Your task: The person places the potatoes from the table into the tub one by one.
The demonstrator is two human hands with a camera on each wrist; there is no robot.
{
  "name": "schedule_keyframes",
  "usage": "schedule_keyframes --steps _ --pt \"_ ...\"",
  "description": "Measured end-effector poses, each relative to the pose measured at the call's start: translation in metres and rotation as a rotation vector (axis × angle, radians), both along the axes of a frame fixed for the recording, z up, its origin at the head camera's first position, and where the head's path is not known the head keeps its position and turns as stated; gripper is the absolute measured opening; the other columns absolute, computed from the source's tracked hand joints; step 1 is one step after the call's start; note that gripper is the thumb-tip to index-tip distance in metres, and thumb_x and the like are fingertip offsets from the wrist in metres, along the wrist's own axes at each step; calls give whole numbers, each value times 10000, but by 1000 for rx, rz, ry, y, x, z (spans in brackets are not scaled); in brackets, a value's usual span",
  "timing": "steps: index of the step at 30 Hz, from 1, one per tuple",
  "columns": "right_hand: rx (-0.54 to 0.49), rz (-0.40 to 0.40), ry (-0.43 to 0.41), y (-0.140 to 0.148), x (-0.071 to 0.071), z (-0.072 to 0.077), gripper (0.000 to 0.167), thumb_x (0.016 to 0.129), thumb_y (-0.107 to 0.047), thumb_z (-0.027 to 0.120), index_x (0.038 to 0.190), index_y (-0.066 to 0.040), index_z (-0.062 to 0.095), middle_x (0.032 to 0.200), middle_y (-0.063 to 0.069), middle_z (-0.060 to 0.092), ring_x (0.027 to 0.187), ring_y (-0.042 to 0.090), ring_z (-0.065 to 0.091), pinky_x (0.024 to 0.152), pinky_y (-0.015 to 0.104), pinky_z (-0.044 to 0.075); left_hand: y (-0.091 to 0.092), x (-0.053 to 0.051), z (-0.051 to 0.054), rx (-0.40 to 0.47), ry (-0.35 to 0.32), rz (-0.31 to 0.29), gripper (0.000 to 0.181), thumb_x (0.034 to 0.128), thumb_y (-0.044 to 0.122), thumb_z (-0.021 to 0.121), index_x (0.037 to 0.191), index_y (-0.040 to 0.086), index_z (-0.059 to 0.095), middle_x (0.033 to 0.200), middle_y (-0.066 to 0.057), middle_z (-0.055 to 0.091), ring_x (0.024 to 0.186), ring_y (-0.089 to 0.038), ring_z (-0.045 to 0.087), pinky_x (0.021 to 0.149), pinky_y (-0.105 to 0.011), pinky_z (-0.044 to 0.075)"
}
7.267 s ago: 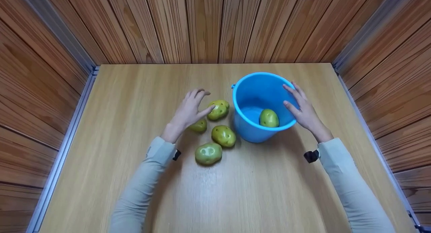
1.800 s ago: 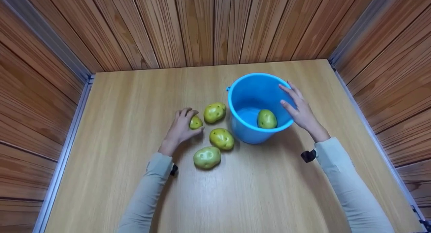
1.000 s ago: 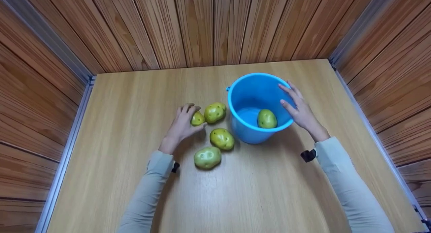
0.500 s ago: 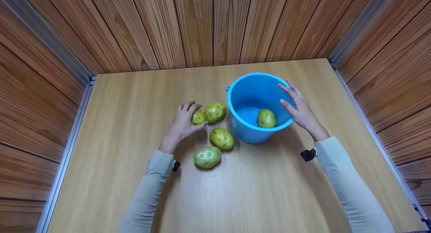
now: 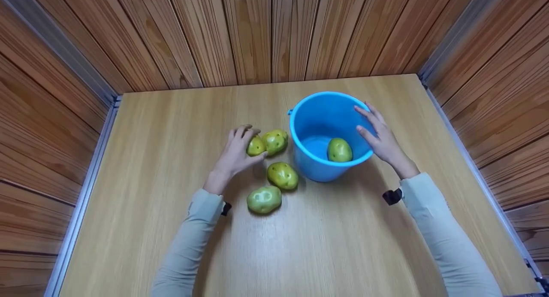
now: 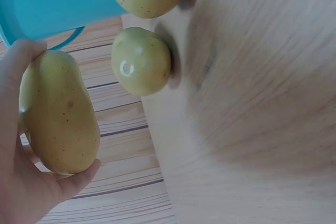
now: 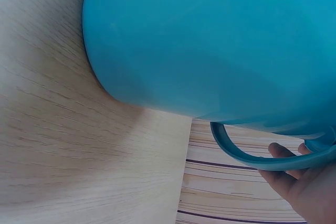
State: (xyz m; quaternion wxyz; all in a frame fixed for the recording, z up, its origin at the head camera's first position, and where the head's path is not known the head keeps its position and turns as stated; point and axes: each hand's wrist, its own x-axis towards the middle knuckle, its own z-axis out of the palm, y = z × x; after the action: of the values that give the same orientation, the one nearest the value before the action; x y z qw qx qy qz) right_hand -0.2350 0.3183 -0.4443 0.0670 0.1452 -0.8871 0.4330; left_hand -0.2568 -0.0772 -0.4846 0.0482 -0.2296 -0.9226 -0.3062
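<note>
My left hand [image 5: 236, 153] grips a yellow-green potato [image 5: 256, 146]. In the left wrist view, that potato [image 6: 59, 113] shows large between thumb and fingers, held above the table. Beside it in the head view lies another potato [image 5: 275, 141], close to the bucket. Two more potatoes, one yellowish [image 5: 282, 175] and one greener [image 5: 264, 199], rest nearer the front. A blue bucket [image 5: 319, 170] stands upright with one potato [image 5: 339, 150] inside. At its right rim my right hand [image 5: 384, 140] holds on, some fingers over the edge. The right wrist view shows fingers by the handle [image 7: 252, 160].
The wooden table [image 5: 300, 245] is bordered by a wood-plank wall [image 5: 257, 35] at the back and planked walls at both sides. Metal rails [image 5: 81, 194] run along the table's side edges.
Over the last seconds my left hand has closed round the leftmost potato and lifted it, shifting it slightly right and away from me. My right hand has stayed at the bucket rim.
</note>
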Motion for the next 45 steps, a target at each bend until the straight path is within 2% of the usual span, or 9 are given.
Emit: schedule_keyframes --steps 7,14,24,31,37,45 --pt "-4 1 13 0 -1 1 506 952 -280 486 1436 -249 340 1554 1 123 1405 323 139 1004 662 249 2 -1 8 3 -4 -26 620 808 501 631 1323 201 457 1428 -94 334 1275 -289 303 1009 -482 358" --pt "1 5 19 0 0 2 516 939 -225 506 1432 -217 353 1551 20 130 1406 318 140 1006 660 248 6 2 14 29 26 -35 597 808 458 650 1300 166 479 1408 -119 360 1240 -294 325 975 -467 398" --pt "24 -8 -1 -1 -1 1 518 951 -322 477 1442 -260 324 1557 3 109 1407 325 132 1009 662 239 9 4 21 36 33 -42 600 818 482 629 1317 191 468 1424 -100 340 1260 -271 299 981 -466 396" --pt "9 -3 9 -1 0 -1 511 952 -305 481 1439 -257 332 1555 -5 115 1405 323 139 1007 661 245 11 5 26 35 29 -52 610 818 507 618 1321 198 467 1431 -99 332 1275 -274 287 982 -468 399" --pt "3 -4 5 0 0 0 509 953 -297 486 1437 -267 333 1556 -7 114 1405 327 141 1003 661 252 13 6 31 44 56 -68 613 819 517 614 1329 217 454 1441 -104 324 1291 -267 281 989 -457 397" --pt "7 -2 2 1 0 0 514 953 -298 481 1441 -252 329 1558 0 100 1408 327 134 1002 662 253 18 7 37 30 117 -66 608 817 528 606 1309 195 475 1407 -88 360 1253 -259 321 936 -433 440"
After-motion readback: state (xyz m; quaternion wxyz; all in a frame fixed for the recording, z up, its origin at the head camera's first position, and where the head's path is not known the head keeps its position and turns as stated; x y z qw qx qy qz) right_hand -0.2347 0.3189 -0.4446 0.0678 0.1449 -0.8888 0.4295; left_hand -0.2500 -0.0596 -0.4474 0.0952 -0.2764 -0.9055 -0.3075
